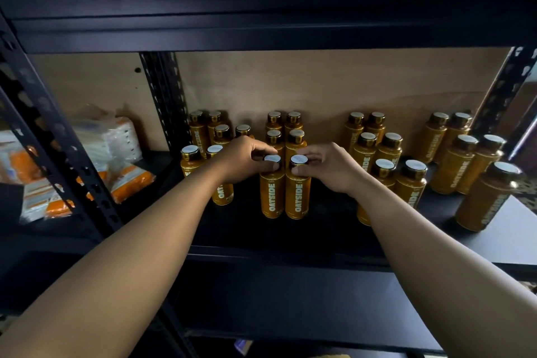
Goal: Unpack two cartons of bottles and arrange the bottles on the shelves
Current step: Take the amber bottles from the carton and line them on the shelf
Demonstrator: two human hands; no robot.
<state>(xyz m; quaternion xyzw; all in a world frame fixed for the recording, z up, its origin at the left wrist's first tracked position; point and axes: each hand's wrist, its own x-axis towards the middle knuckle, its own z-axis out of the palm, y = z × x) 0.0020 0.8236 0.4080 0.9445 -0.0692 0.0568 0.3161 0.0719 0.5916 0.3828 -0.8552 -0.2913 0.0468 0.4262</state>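
Left of the black upright post [164, 102] lay orange-and-white packets [130, 180], their print too small to read. Right of the post, on the dark shelf [247, 237], the left hand [244, 158] curled its fingers round the cap of the left front bottle [272, 195]. Further right of the post, the right hand [329, 168] pinched the cap of the right front bottle [298, 196]. Both bottles stood upright, long axes vertical, touching side by side, each directly below its own hand, so neither hand was nearer. Letting go likely depended on the pair lining up with the two-wide column behind. Each label read OATSIDE, bottom to top. Farthest right of the post stood more bottle groups [377, 160] bearing the same word.
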